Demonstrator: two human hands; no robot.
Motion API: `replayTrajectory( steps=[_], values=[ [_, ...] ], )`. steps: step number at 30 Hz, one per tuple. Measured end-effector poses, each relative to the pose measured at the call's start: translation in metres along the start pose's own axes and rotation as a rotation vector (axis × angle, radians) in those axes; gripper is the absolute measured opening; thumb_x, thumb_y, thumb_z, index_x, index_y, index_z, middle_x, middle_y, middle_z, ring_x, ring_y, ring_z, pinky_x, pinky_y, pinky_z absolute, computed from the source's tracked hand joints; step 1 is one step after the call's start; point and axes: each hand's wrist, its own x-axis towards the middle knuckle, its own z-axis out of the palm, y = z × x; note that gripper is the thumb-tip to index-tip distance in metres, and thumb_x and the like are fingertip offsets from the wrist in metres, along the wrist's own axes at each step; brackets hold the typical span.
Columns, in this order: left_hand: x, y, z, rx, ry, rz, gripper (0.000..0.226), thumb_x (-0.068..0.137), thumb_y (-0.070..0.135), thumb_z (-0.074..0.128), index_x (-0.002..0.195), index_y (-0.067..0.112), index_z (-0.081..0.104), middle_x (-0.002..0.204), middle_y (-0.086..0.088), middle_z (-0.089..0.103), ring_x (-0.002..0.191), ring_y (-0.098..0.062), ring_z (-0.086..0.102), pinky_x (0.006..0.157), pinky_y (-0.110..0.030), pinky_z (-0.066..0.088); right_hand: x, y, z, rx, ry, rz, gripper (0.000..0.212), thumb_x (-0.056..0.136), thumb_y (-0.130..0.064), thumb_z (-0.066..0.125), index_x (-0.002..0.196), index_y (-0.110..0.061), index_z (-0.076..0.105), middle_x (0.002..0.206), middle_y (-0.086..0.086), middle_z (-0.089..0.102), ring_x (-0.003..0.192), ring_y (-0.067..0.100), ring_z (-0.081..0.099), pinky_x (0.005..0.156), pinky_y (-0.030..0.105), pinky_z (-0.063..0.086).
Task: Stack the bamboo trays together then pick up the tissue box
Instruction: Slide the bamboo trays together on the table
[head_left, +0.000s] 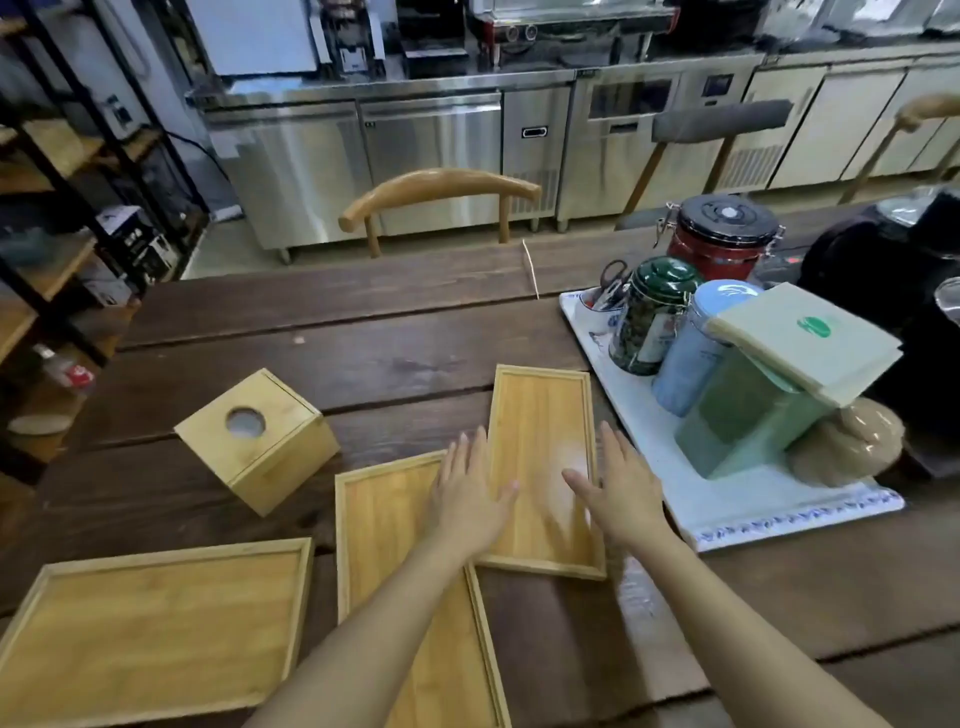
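A dark plank tabletop (322, 338) is sitting before steel kitchen cabinets (358, 161), with a wooden chair (441, 192) tucked behind. Three bamboo trays are lying apart — a wide tray (150, 629) at left, a middle tray (389, 561), a far tray (540, 447) — and the tissue box (254, 439) is resting beyond them. The left hand (470, 493) and right hand (623, 491) are reaching flat, fingers spread, flanking the far tray, gripping nothing.

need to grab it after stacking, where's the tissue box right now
In the head view the tissue box sits left of centre on the wooden table, just left of both hands and beyond the two nearer bamboo trays.
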Motion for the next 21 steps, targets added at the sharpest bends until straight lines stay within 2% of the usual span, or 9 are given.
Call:
replayTrajectory(
  steps=[4,7,9,11,13,15,17,19,21],
  values=[
    [-0.005,-0.004,0.015,0.014,-0.174,-0.166,0.077,0.091,0.046,0.044,0.149,0.016,0.004,0.16,-0.004,0.011,0.147,-0.019,-0.006,0.119,-0.039,0.011,-0.004,0.007,0.021,0.368,-0.13,0.179,0.056,0.081,-0.023,0.065,0.128,-0.009,0.039,0.13,0.015,0.055,0.118,0.031,0.051,0.1,0.043,0.04],
    [-0.011,0.007,0.019,-0.09,-0.15,-0.25,0.07,0.093,0.037,0.044,0.149,0.019,0.006,0.159,-0.004,0.014,0.147,-0.022,0.005,0.119,-0.04,0.011,-0.002,0.005,0.028,0.592,-0.108,0.259,0.045,0.081,-0.01,0.064,0.121,-0.004,0.044,0.119,0.008,0.057,0.107,0.024,0.053,0.091,0.032,0.039],
    [-0.009,0.009,0.019,-0.281,-0.156,-0.358,0.065,0.092,0.031,0.047,0.148,0.023,0.014,0.155,-0.003,0.026,0.145,-0.027,0.012,0.118,-0.045,0.014,0.001,0.001,0.025,0.75,-0.092,0.344,0.052,0.083,-0.006,0.06,0.131,-0.002,0.038,0.119,0.008,0.051,0.116,0.027,0.048,0.092,0.031,0.034],
    [-0.006,0.007,0.02,-0.462,-0.156,-0.424,0.057,0.087,0.029,0.05,0.141,0.029,0.032,0.147,-0.001,0.042,0.142,-0.031,0.02,0.115,-0.05,0.021,0.009,0.0,0.022,0.869,-0.11,0.41,0.056,0.085,-0.008,0.059,0.135,-0.002,0.034,0.135,0.014,0.045,0.129,0.03,0.038,0.099,0.035,0.03],
    [-0.005,0.007,0.02,-0.516,-0.18,-0.442,0.05,0.083,0.03,0.051,0.132,0.035,0.043,0.143,0.002,0.047,0.142,-0.032,0.02,0.114,-0.054,0.022,0.017,0.004,0.021,0.92,-0.122,0.45,0.058,0.084,-0.009,0.058,0.136,-0.002,0.033,0.141,0.013,0.041,0.131,0.031,0.036,0.101,0.036,0.029],
    [-0.005,0.012,0.02,-0.506,-0.215,-0.423,0.053,0.088,0.029,0.05,0.139,0.033,0.037,0.15,0.001,0.038,0.145,-0.033,0.0,0.118,-0.053,0.005,0.024,0.007,0.016,0.903,-0.105,0.434,0.061,0.085,-0.012,0.058,0.138,-0.003,0.031,0.144,0.014,0.039,0.131,0.03,0.035,0.103,0.037,0.029],
    [-0.007,0.023,0.022,-0.461,-0.24,-0.399,0.059,0.094,0.023,0.045,0.147,0.026,0.02,0.154,-0.005,0.03,0.144,-0.031,-0.013,0.117,-0.05,-0.008,0.031,0.008,0.008,0.865,-0.104,0.386,0.055,0.087,-0.012,0.056,0.136,-0.003,0.033,0.14,0.014,0.043,0.127,0.029,0.039,0.099,0.035,0.031],
    [-0.01,0.036,0.024,-0.379,-0.228,-0.366,0.064,0.094,0.023,0.043,0.149,0.022,0.01,0.154,-0.008,0.029,0.145,-0.029,-0.012,0.117,-0.048,-0.011,0.036,0.01,0.005,0.814,-0.117,0.333,0.048,0.087,-0.01,0.055,0.132,-0.002,0.038,0.129,0.013,0.049,0.114,0.025,0.045,0.091,0.032,0.032],
    [-0.007,0.04,0.031,-0.308,-0.205,-0.33,0.072,0.092,0.025,0.046,0.149,0.019,0.003,0.158,-0.003,0.018,0.143,-0.029,-0.02,0.118,-0.045,-0.01,0.042,0.014,0.006,0.742,-0.126,0.297,0.049,0.087,-0.012,0.057,0.132,-0.001,0.038,0.125,0.011,0.049,0.11,0.023,0.045,0.093,0.033,0.033]
  ],
)
